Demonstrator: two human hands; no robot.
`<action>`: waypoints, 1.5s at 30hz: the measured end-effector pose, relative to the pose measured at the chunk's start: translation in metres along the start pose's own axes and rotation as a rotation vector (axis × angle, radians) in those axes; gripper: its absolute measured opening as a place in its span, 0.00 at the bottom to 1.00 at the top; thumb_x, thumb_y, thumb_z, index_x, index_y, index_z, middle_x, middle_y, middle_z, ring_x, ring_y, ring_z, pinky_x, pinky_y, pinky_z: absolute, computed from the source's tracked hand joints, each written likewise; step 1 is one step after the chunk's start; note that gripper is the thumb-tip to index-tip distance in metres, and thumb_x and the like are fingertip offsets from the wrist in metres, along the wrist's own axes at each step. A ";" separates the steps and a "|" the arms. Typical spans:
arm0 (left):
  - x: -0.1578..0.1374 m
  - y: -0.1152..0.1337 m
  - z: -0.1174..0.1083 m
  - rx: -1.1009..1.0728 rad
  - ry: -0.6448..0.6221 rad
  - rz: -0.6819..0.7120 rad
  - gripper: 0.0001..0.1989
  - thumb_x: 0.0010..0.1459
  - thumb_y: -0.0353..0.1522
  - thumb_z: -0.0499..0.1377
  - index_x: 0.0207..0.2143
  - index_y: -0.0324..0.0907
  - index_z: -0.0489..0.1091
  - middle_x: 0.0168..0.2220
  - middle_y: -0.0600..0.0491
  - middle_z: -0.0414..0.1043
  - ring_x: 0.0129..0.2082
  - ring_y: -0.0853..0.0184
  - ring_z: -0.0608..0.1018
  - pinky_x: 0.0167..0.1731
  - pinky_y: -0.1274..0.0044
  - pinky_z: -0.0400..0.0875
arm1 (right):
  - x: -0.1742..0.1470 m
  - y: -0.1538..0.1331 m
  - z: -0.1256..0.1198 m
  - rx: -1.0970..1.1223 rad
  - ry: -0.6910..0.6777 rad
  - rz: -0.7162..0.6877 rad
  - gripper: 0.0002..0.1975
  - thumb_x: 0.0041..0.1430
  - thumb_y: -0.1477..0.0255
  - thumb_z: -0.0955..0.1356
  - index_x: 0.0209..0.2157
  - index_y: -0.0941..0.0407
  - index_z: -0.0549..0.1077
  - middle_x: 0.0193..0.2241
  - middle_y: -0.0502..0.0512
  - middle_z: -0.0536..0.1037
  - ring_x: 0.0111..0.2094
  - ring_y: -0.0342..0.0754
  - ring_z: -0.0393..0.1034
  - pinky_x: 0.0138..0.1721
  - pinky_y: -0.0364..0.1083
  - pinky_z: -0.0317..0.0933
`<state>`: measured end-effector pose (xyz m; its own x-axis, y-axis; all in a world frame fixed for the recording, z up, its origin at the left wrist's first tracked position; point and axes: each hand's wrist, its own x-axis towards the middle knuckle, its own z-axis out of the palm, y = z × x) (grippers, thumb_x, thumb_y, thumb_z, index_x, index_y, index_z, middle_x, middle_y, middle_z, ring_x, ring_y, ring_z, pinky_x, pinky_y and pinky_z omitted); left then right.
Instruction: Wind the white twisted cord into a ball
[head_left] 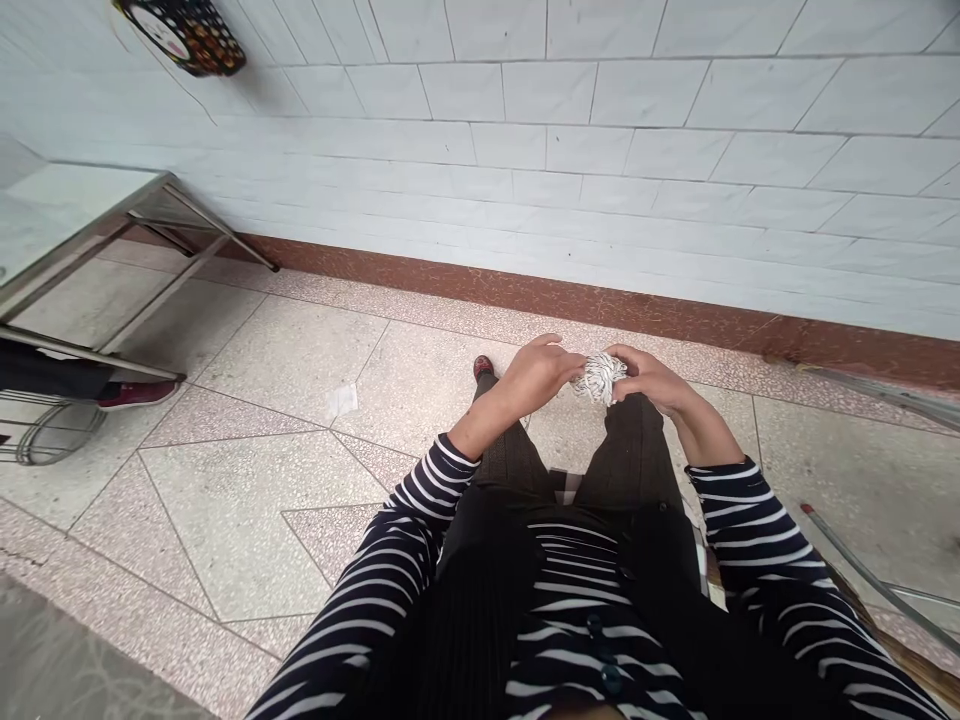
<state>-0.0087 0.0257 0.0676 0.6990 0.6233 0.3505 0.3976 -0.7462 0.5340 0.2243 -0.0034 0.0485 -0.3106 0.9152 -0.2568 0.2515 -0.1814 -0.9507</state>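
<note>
A small rounded bundle of white woven cord or strips (602,377) is between my hands, above my knees. My right hand (651,380) curls around its right side, the thumb on the near face and the fingers behind. From the left, my left hand (538,370) has its fingertips closed at the bundle's edge, with the thumb raised apart. A thin strand seems to hang below the left fingers, too faint to make out well. The exact kind of bundle cannot be told from here.
A metal-framed table (82,200) stands at the left, with another person's red shoe (141,394) and a wire basket (56,430) under it. A white scrap (343,400) lies on the tiled floor. A patterned bag (184,35) hangs on the tiled wall. Metal tubing (870,570) is at my right.
</note>
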 end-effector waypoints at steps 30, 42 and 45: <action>-0.011 -0.034 0.060 -0.559 0.147 -0.319 0.13 0.62 0.39 0.58 0.40 0.42 0.79 0.44 0.50 0.79 0.48 0.59 0.77 0.58 0.64 0.62 | -0.031 0.006 0.021 0.706 -0.018 -0.071 0.35 0.35 0.78 0.70 0.51 0.51 0.70 0.49 0.57 0.77 0.38 0.55 0.75 0.25 0.48 0.69; -0.024 -0.096 0.086 -1.059 0.243 -0.609 0.22 0.60 0.46 0.59 0.42 0.34 0.69 0.32 0.45 0.79 0.36 0.63 0.80 0.49 0.67 0.70 | -0.065 -0.027 0.012 0.702 0.010 -0.240 0.45 0.34 0.75 0.72 0.59 0.43 0.64 0.63 0.55 0.65 0.55 0.68 0.67 0.27 0.55 0.73; -0.029 -0.093 0.103 -0.884 0.066 -0.671 0.18 0.59 0.41 0.60 0.42 0.34 0.72 0.35 0.44 0.79 0.40 0.61 0.80 0.49 0.67 0.69 | -0.065 -0.030 0.014 0.712 -0.003 -0.236 0.43 0.36 0.74 0.73 0.58 0.44 0.65 0.61 0.57 0.67 0.54 0.69 0.68 0.31 0.58 0.74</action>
<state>-0.0047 0.0535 -0.0713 0.4574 0.8689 -0.1891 0.1012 0.1604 0.9819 0.2244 -0.0620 0.0911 -0.2857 0.9578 -0.0319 -0.4755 -0.1706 -0.8630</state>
